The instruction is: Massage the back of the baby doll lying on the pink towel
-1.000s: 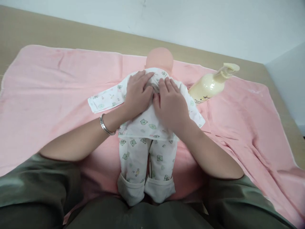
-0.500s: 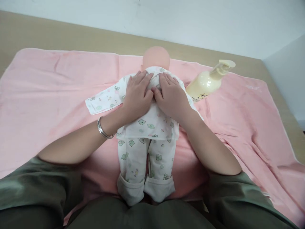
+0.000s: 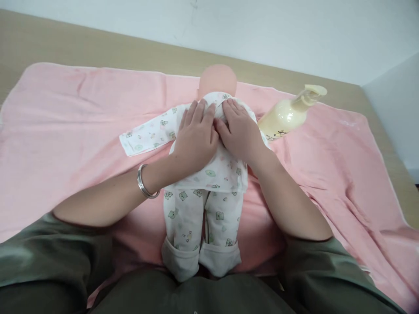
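Note:
A baby doll (image 3: 218, 78) lies face down with its bald head away from me. It wears a white printed top (image 3: 209, 176) and matching trousers (image 3: 190, 213) with turned-up cuffs. My left hand (image 3: 198, 137) rests flat on the left part of its upper back, fingers stretched towards the shoulder. Flat on the right part lies my right hand (image 3: 242, 131), its fingers pointing to the neck. Both thumbs are near each other over the middle of the back. Neither hand grips anything.
Under the doll a pink blanket (image 3: 81, 109) is spread over a wooden table (image 3: 108, 46). A pale yellow pump bottle (image 3: 284, 115) lies tilted beside the doll's right side. Behind the table is a white wall (image 3: 262, 30).
My left hand has slid slightly right and towards me on the doll's back, its fingers now more upright. My right hand stays at about the same place. The view has shifted a little.

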`<state>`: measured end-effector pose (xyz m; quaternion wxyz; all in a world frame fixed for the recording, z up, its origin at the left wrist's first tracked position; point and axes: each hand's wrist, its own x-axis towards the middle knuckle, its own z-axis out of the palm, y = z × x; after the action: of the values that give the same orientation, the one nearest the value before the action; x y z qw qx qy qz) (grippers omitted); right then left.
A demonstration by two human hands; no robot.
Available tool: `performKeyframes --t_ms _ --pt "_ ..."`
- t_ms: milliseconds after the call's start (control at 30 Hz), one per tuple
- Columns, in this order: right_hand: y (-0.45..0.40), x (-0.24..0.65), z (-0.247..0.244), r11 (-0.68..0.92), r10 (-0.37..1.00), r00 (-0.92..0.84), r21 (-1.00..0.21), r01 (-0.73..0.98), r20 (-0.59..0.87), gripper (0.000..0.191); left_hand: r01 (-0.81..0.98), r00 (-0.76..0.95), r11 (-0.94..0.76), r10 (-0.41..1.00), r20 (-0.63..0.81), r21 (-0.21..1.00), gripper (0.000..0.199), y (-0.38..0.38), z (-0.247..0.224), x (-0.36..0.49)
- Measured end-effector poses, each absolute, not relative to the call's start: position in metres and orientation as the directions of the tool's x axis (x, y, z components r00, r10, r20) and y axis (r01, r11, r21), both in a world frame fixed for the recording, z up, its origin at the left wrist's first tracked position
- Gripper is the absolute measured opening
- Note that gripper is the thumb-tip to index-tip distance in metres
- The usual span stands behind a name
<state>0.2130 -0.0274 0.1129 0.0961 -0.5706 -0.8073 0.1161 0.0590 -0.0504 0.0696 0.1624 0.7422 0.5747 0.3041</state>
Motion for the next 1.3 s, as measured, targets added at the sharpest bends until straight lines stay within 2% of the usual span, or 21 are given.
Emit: performKeyframes --t_ms 100,333,467,633,833,1033,1167,1300 --pt "-0.035 0.211 0.115 0.326 0.945 -0.322 -0.27 0.906 0.061 0.062 0.742 0.161 -0.288 0.953 0.256 0.605 0.062 -0.048 0.072 0.058" --pt "-0.07 0.196 0.126 0.316 0.947 -0.307 -0.106 0.943 0.095 0.059 0.695 0.137 -0.241 0.969 0.203 0.678 0.064 -0.016 0.073 0.043" --pt "-0.059 0.202 0.125 0.334 0.942 -0.325 -0.146 0.931 0.083 0.058 0.716 0.107 -0.192 0.98 0.167 0.671 0.065 -0.029 0.075 0.048" --pt "-0.034 0.215 0.121 0.39 0.913 -0.406 -0.216 0.895 -0.033 0.073 0.698 0.157 -0.211 0.977 0.142 0.684 0.065 -0.041 0.078 0.05" --pt "-0.044 0.207 0.128 0.315 0.935 -0.342 -0.225 0.922 -0.091 0.072 0.66 0.114 -0.143 0.989 0.089 0.738 0.066 -0.022 0.076 0.042" --pt "-0.067 0.202 0.136 0.366 0.927 -0.375 -0.187 0.912 -0.016 0.065 0.697 0.074 -0.125 0.992 0.102 0.706 0.063 -0.02 0.085 0.046" --pt "-0.053 0.207 0.129 0.345 0.934 -0.358 -0.305 0.887 0.017 0.06 0.723 0.082 -0.123 0.992 0.093 0.68 0.064 -0.035 0.086 0.053" --pt "-0.035 0.21 0.116 0.309 0.946 -0.323 -0.365 0.878 0.024 0.067 0.726 0.154 -0.246 0.968 0.197 0.643 0.063 -0.052 0.083 0.061"
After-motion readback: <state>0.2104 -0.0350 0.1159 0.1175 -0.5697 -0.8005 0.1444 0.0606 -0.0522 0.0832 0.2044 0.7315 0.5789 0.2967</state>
